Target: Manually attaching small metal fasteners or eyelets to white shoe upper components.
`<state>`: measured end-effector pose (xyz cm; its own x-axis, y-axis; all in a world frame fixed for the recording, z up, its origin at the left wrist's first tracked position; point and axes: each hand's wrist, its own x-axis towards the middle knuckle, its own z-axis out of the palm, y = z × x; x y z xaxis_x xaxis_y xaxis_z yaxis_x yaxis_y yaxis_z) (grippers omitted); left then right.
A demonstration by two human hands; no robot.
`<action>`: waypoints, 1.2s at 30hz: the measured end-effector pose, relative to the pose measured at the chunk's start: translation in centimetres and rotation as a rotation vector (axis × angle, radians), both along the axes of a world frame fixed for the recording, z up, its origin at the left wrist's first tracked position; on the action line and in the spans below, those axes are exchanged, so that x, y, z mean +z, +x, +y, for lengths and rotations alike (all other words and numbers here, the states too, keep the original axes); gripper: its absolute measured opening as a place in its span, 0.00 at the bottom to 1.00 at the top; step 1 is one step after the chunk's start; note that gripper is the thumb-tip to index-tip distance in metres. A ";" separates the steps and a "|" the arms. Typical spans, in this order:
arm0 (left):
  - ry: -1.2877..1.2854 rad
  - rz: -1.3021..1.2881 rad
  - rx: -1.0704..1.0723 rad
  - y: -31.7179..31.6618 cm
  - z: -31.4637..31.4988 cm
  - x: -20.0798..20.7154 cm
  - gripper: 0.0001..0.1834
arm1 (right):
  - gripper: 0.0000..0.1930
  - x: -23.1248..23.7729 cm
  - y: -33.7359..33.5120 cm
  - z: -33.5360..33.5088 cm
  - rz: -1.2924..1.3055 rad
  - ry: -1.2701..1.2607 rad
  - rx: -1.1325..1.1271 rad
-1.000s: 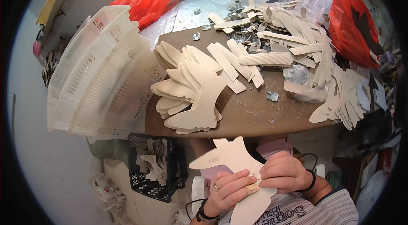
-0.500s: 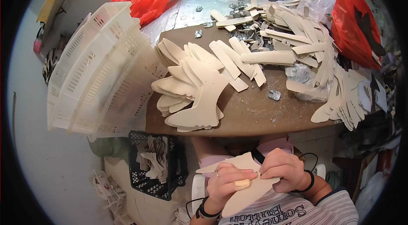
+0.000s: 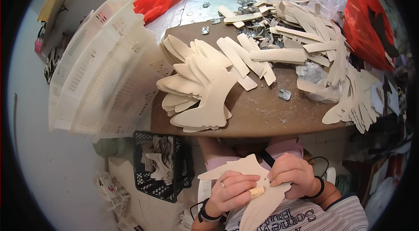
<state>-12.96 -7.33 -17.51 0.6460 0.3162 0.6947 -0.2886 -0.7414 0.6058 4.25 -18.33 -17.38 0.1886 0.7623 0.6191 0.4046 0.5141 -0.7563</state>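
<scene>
In my lap, below the table edge, I hold cream shoe-upper pieces (image 3: 244, 165), with layered edges showing at the lower end. My left hand (image 3: 233, 191) is closed on them from the left, fingers laid over the top face; one finger wears a yellowish wrap. My right hand (image 3: 291, 174) pinches the right side, its thumb on the surface near a small dark hole or mark. Whatever lies under the pieces is hidden. Ahead on the table, a fanned stack of similar cream pieces (image 3: 208, 95) rests.
Cream strips (image 3: 279, 55) and small metal buckles (image 3: 284, 94) lie on the brown table cover (image 3: 257, 113). White plastic baskets (image 3: 94, 74) lean at left; a black crate (image 3: 159, 191) holds scraps below. More cut pieces (image 3: 353, 100) and a red bag (image 3: 366, 21) are at right.
My hands have drawn slightly apart, uncovering the small mark between them. The held pieces have turned a little, and their lower end now shows fanned layers.
</scene>
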 end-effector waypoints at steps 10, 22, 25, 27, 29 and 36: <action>-0.022 0.027 0.051 -0.3 -1.1 -0.5 0.13 | 0.10 0.3 0.8 -0.4 -0.327 0.148 0.014; -0.321 0.211 0.056 0.2 -0.6 0.6 0.13 | 0.10 0.3 0.9 -0.4 -0.318 0.157 0.062; -0.220 0.171 0.053 0.0 -0.6 0.3 0.12 | 0.09 -0.1 0.4 -0.7 -0.281 0.158 0.053; -0.172 0.130 0.045 -0.2 -0.9 0.1 0.11 | 0.09 -0.4 0.2 -1.0 -0.207 0.103 0.084; -0.044 0.066 0.073 -0.4 -1.1 0.0 0.10 | 0.09 -0.3 0.2 -1.1 -0.131 0.051 0.121; -0.200 -0.152 0.035 -0.3 -1.5 -0.7 0.11 | 0.11 0.8 0.9 -0.4 -0.103 0.095 0.206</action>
<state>-13.29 -8.78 -18.18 0.5250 0.4770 0.7049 -0.3643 -0.6225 0.6926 5.13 -18.78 -16.61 -0.0329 0.7153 0.6981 0.3561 0.6610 -0.6605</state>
